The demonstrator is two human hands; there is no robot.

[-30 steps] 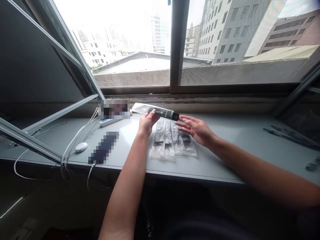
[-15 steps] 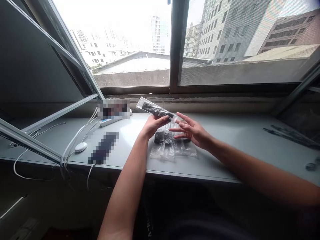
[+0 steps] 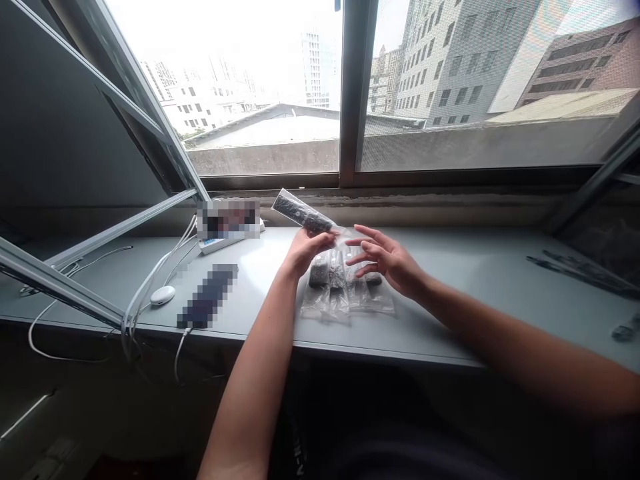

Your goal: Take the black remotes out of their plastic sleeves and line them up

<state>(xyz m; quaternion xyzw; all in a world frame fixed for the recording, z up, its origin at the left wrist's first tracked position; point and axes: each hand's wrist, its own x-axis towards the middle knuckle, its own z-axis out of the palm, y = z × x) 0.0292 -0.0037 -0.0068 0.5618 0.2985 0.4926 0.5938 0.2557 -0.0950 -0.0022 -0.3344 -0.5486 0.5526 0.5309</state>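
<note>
My left hand is closed round one end of a black remote control in a clear plastic bag, which tilts up and to the left above the grey sill. My right hand hovers just to its right with fingers spread and nothing in them, close to the bag's loose lower end. Beneath both hands lie several bagged black remotes side by side on the grey window ledge.
To the left are a white power strip, white cables, a small white round puck and a dark blurred device. An open window frame slants over the left side. Dark thin objects lie at far right.
The bagged remote in my left hand has swung from nearly level to tilted up at the left. My right hand has stayed close, with fingers spread.
</note>
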